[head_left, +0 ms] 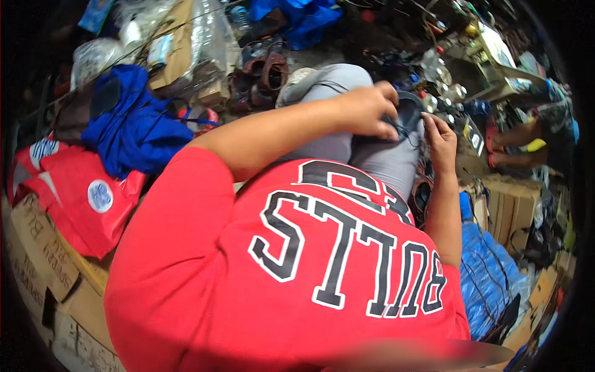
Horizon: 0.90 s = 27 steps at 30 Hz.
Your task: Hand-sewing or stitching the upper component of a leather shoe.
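Note:
A dark shoe (409,110) rests over my grey-trousered knees, its opening facing up. My right hand (440,141) pinches its right edge between thumb and fingertips. At its left side my left hand (370,113) has curled fingers, slightly blurred by motion. Loose dark thread (404,131) loops between the left fingers and the shoe, and the fingers appear closed on it. Another stretch of the thread lies across my left knee. The shoe's underside and part of its left side are hidden.
Brown footwear (271,69) lies beyond my left knee. Blue cloth (124,127) covers part of a red bag (77,192) at left. Small jars (455,93) stand at the far right, near another person's feet (520,141). Cardboard (509,201) and blue plastic (486,266) are at right.

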### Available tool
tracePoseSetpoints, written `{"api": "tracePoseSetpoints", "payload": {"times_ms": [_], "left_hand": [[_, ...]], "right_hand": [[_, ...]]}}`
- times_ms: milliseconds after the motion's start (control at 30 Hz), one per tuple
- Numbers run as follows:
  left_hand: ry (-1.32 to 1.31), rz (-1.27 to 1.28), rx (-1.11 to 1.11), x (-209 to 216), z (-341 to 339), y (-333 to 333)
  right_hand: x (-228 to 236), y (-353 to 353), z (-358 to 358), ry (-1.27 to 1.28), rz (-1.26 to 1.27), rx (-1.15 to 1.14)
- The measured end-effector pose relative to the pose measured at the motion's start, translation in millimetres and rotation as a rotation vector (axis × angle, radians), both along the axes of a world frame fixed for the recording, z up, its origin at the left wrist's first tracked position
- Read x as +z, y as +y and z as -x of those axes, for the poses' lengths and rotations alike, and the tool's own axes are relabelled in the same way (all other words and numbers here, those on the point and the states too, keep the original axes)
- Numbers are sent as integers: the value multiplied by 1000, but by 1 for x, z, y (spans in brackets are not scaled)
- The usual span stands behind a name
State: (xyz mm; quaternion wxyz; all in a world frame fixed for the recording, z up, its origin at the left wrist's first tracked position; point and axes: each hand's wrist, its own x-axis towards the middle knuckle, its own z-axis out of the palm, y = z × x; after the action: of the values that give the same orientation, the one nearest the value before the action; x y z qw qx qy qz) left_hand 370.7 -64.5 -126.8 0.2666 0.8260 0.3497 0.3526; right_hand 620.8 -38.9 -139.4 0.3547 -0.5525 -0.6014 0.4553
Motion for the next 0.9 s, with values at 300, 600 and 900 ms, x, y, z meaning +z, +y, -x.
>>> {"api": "tracePoseSetpoints", "payload": {"times_ms": [300, 600, 900], "left_hand": [[117, 290, -63, 11, -24, 54], [230, 401, -202, -14, -50, 76], [111, 730, -352, 0, -37, 87]], "right_hand": [[-12, -50, -142, -702, -301, -52], [60, -17, 25, -588, -16, 493], [74, -55, -12, -106, -5, 156]]}}
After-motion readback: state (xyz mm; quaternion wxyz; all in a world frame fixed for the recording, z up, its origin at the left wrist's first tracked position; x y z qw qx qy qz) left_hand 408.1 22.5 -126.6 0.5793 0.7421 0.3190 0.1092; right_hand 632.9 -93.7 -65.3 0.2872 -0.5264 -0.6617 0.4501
